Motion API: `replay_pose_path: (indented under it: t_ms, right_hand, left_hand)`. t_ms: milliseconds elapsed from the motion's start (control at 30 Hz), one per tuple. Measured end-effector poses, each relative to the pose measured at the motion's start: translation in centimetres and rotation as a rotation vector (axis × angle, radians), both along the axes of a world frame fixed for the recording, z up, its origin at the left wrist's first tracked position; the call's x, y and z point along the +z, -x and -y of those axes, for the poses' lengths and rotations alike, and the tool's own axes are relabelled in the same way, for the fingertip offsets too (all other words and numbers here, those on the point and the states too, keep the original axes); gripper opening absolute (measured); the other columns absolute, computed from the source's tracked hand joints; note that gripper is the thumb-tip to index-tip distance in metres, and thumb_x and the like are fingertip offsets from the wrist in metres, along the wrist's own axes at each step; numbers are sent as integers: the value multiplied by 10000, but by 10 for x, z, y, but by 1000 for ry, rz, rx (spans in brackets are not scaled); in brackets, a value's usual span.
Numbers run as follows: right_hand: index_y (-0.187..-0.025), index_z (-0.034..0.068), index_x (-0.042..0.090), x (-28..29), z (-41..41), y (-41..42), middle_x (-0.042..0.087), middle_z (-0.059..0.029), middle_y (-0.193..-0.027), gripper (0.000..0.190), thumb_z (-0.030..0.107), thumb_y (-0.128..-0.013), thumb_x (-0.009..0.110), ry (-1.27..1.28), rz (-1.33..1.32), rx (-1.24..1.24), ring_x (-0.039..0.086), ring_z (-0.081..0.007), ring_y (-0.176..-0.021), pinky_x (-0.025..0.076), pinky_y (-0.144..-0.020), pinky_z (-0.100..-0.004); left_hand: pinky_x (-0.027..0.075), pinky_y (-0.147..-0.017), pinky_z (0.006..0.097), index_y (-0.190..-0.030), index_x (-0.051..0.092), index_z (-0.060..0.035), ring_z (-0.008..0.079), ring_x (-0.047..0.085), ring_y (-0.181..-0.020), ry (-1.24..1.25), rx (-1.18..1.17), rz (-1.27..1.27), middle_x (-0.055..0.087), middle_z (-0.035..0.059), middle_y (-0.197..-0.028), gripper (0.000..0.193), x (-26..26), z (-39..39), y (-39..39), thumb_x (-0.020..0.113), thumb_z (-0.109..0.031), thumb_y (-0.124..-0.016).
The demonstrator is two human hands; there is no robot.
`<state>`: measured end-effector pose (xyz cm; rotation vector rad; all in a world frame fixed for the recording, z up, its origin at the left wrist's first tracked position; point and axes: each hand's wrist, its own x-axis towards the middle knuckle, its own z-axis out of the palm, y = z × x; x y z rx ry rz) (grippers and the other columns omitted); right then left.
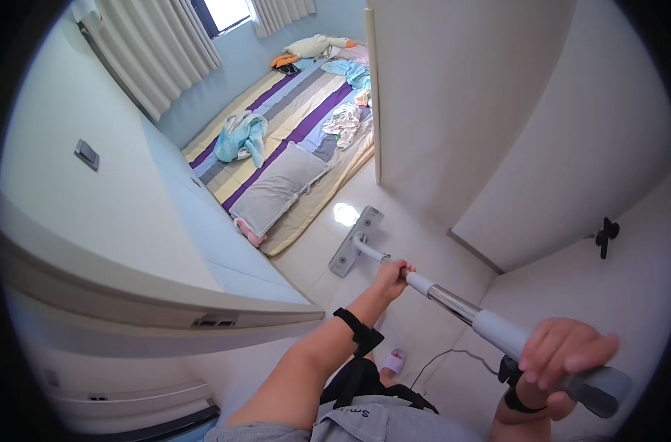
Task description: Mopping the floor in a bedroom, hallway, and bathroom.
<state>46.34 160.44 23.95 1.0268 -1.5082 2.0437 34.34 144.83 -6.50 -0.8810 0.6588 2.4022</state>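
Observation:
A flat mop with a long metal and grey plastic handle [451, 303] slants across the view. My left hand [391, 278] is wrapped around the lower part of the pole, not far above the mop head. Around the grip near the handle's top end closes my right hand [567, 353], its thumb lying along the upper side. The flat rectangular mop head [356, 241] rests on the pale tiled floor [407, 226], close to the edge of a striped mattress [291, 124]. Its underside is hidden.
A grey pillow [280, 185], a turquoise cloth [241, 138] and a goose plush toy [316, 47] lie on the mattress. The door frame [258, 317] is at left; a white panel [462, 99] stands at right. A thin dark cable [451, 350] trails near my slippered foot [392, 364].

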Motion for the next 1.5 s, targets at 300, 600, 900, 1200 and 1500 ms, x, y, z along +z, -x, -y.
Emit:
replay_pose_path:
  t_ms: [300, 600, 900, 1200, 1500]
  right_hand:
    - [-764, 36, 465, -30, 39, 108, 460, -17, -516, 228, 153, -684, 644, -92, 96, -65, 465, -125, -431, 416, -445, -236]
    - [-770, 45, 462, -44, 71, 198, 470, -40, -596, 164, 90, -686, 594, -199, 80, -62, 468, -144, -513, 406, -495, -263]
    - [-907, 23, 436, -63, 69, 253, 488, -74, -669, 337, 232, -713, 615, -192, 84, -221, 481, -154, -605, 414, -563, -270]
    - [-892, 3, 423, -59, 65, 273, 388, -31, -503, 176, 144, -797, 467, -45, -55, -247, 386, -94, -413, 315, -425, -211]
    - [-853, -11, 416, -41, 64, 308, 329, -14, -495, 115, 80, -783, 411, 76, -33, -333, 328, -87, -395, 293, -413, -203]
  left_hand:
    - [464, -535, 307, -763, 376, 58, 203, 462, -560, -24, 113, 27, 428, 122, -670, 43, -46, 24, 127, 407, 65, -734]
    - [480, -647, 396, -937, 287, 20, 270, 502, -705, -78, 129, -16, 414, 163, -831, 233, -60, 52, 240, 422, -63, -766]
    - [308, -924, 361, -1061, 431, -57, 293, 303, -1164, 1081, -434, -810, 405, 134, -1166, 384, -62, 55, 239, 481, 24, -689]
    - [410, -728, 331, -924, 469, -78, 275, 517, -850, 1339, -532, -1081, 527, 131, -929, 383, -35, 47, 262, 697, -164, -629]
    - [419, -710, 334, -925, 466, -80, 288, 533, -829, 1401, -644, -1021, 550, 140, -868, 375, -22, 39, 293, 680, -228, -655]
